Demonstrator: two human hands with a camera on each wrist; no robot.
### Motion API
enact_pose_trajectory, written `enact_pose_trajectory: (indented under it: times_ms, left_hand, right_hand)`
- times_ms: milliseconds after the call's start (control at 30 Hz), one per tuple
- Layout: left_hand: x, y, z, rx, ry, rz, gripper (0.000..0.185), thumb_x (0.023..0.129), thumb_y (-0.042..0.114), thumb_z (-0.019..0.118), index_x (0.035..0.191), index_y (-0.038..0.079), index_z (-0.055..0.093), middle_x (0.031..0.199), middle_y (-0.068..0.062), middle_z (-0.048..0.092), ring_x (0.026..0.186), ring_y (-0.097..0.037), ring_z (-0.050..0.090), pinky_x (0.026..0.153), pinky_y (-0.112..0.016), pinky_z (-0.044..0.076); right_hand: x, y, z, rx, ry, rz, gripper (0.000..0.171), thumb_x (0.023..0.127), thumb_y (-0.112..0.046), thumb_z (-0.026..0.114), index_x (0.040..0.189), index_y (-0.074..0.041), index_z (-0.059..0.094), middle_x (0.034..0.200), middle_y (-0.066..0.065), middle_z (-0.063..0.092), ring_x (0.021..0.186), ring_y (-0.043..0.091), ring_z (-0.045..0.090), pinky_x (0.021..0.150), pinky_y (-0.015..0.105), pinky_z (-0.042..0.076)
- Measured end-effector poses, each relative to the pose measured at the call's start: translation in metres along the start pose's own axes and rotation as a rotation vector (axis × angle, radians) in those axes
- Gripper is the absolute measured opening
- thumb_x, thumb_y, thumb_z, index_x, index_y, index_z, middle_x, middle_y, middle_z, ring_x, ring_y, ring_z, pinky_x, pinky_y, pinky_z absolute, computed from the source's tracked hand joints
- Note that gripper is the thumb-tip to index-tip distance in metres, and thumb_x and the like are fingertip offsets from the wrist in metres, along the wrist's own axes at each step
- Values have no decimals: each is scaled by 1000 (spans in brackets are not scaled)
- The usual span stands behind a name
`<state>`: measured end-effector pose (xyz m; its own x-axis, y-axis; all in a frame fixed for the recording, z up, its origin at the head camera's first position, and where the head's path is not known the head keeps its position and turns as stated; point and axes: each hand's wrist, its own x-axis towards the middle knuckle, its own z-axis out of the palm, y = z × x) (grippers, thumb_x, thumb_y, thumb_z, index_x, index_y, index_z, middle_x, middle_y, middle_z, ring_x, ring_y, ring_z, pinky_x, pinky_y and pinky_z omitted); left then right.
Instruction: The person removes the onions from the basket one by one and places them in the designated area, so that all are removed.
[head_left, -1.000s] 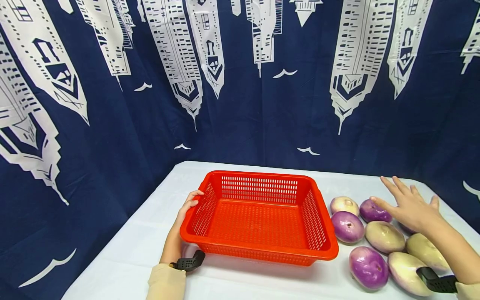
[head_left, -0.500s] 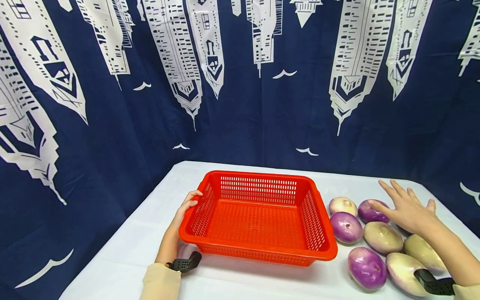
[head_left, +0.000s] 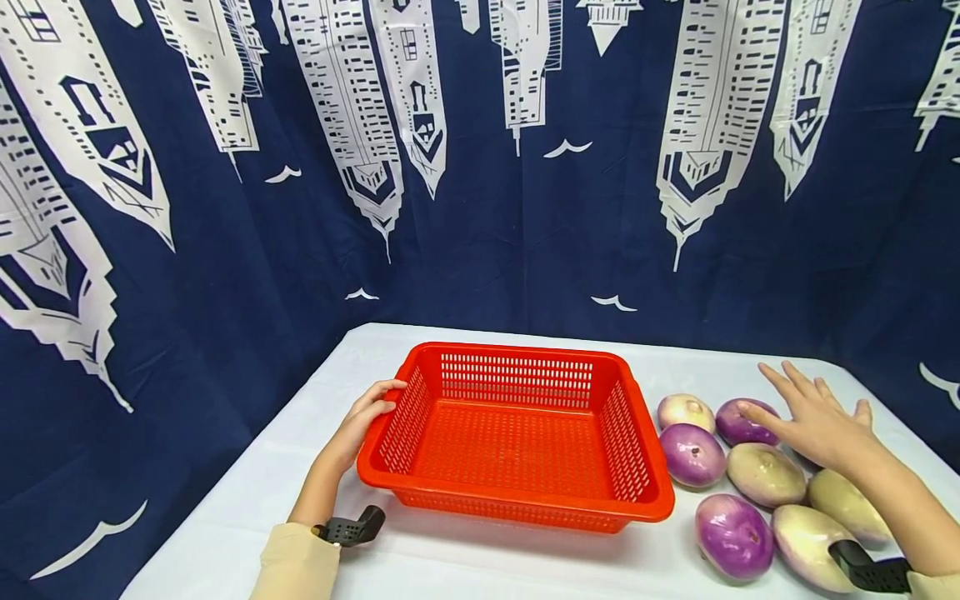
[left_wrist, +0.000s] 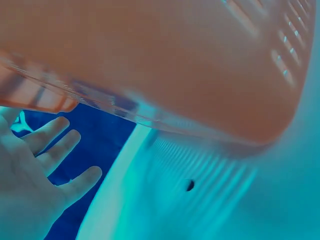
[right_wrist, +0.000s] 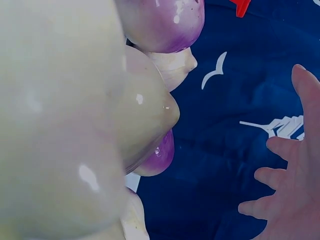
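Observation:
A red slotted plastic basket [head_left: 525,498] stands empty on the white table [head_left: 247,517]. My left hand [head_left: 358,418] lies against the basket's left rim with relaxed fingers. In the left wrist view its fingers [left_wrist: 52,150] are spread beside the basket's underside [left_wrist: 175,65], gripping nothing. Right of the basket lie several round vegetables, some purple [head_left: 692,454] and some pale [head_left: 765,473]. My right hand [head_left: 813,421] hovers flat with spread fingers over the back ones, its thumb at a purple one [head_left: 738,425]. In the right wrist view a pale vegetable [right_wrist: 60,125] fills the left side, with the right hand [right_wrist: 295,200] open at the right.
A dark blue curtain [head_left: 480,208] printed with white buildings hangs close behind and to both sides of the table. More vegetables, such as a purple one [head_left: 733,523] and a pale one [head_left: 806,533], lie near the front right. Black camera mounts [head_left: 352,527] sit on both wrists.
My left forearm has slid back and leftward while the hand stays at the basket's rim. The right hand has sunk slightly toward the vegetables. The basket has hardly moved.

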<state>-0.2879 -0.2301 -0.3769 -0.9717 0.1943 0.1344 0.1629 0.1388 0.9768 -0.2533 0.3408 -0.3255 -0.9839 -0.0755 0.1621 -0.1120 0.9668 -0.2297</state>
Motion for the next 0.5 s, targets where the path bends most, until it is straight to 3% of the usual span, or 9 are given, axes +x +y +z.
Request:
enact_pose_trajectory:
  times_ms: [200,367,500]
  left_hand:
    - [7,8,-6,145,-32,52,45,89,19,39,133,14,40,141,-11,36,129,-28,30,105,-50,23]
    - [9,19,-11,254,-43,23,50,89,25,42,137,17,33,147,-10,25,137,-34,14,105,-63,13]
    - [10,31,-14,424,11,53,53,90,33,42,140,20,31,152,-11,12,139,-35,4,103,-66,8]
  right_hand:
    - [-1,1,-3,8,1,6,84,86,-59,38,144,-7,8,142,36,3,117,68,7,80,81,-9]
    - [-2,1,0,22,-6,7,84,86,-59,38,144,-6,8,142,36,3,117,67,6,80,80,-10]
    - [-3,0,2,26,-5,8,84,86,-59,38,144,-5,9,142,36,4,118,66,6,81,80,-10]
